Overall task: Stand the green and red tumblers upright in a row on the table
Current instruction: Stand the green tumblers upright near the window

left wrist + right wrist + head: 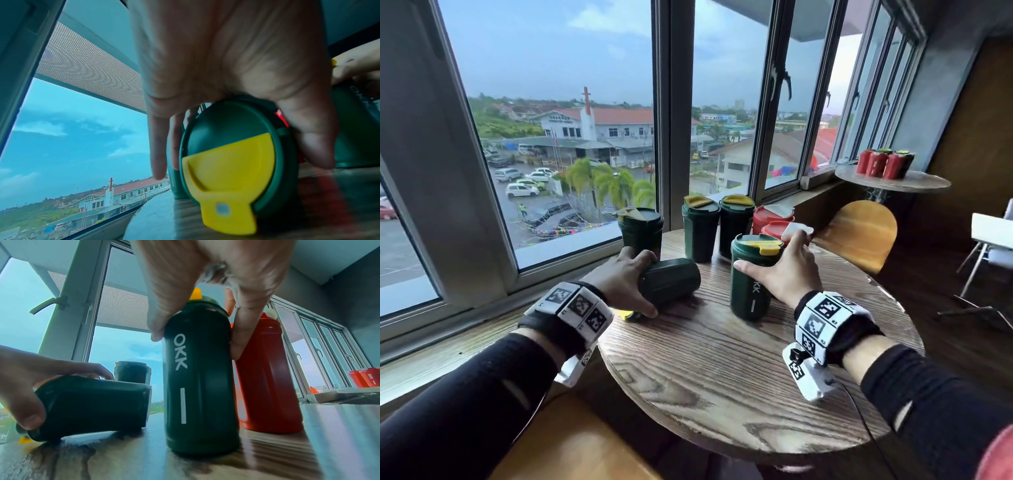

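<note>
A dark green tumbler (671,284) with a yellow lid flap (228,178) lies on its side at the left of the round wooden table (722,377). My left hand (633,281) grips it, fingers over the top and thumb on the near side. To the right a green tumbler marked OKK (751,284) (197,386) stands upright, and my right hand (784,267) holds its upper part between thumb and fingers. Three green tumblers (700,229) stand upright along the far edge. Two red tumblers (774,222) stand behind my right hand.
A wooden chair back (859,233) stands just past the table's right rim. The window sill (568,253) runs close behind the left edge. A second small table (914,183) at the back right carries several red tumblers (883,164). A white chair (993,240) is far right.
</note>
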